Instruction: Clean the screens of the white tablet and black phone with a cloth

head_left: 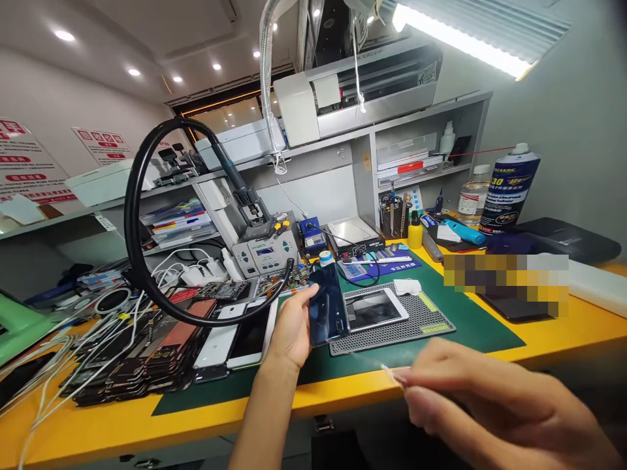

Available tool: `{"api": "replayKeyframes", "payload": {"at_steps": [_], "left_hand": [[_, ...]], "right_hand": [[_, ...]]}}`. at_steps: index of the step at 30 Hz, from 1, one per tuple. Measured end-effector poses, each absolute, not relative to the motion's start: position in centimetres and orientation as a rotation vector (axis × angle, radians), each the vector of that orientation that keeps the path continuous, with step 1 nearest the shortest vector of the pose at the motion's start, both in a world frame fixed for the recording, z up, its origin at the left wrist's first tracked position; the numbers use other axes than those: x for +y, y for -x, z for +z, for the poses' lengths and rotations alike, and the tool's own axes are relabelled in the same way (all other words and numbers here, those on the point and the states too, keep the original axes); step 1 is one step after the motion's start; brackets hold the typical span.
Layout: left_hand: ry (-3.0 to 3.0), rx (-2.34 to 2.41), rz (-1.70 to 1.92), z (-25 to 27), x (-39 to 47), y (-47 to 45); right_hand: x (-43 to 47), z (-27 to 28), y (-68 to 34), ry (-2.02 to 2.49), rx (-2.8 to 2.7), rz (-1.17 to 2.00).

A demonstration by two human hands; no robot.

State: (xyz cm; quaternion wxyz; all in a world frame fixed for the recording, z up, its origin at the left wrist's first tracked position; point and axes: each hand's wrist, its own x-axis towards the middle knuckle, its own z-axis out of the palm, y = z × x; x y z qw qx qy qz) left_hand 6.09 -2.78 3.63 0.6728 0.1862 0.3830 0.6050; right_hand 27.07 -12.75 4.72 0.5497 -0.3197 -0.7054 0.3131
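Two hands work above the yellow workbench [563,333] with its dark green mat [470,323]. Left hand [292,326] grips a dark glossy blue phone [327,305] by its left edge, fingers closed around it, raised over the mat just left of the grey ribbed pad [392,329]. Its long axis runs near to far, almost upright, face turned right. Right hand [470,398], near and blurred, pinches a thin pale sliver [389,373]. Judgement: keep the phone steady and bring the sliver to its edge slowly.
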Motion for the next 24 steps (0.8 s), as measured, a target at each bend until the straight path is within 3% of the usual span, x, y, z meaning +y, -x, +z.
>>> {"api": "replayKeyframes", "payload": {"at_steps": [7, 18, 24], "left_hand": [[-0.41, 0.653, 1.162, 2.4, -4.5, -6.6], [-0.294, 0.485, 1.05, 0.8, -8.2, -7.7], [-0.33, 0.545, 1.116, 0.3, -9.5, -7.6]], "right_hand": [[-7.4, 8.7, -26.9, 0.854, -1.552, 1.046], [0.2, 9.1, -23.9, 0.67, -1.042, 1.601], [1.8, 9.5, -23.5, 0.741, -0.849, 1.688]]}}
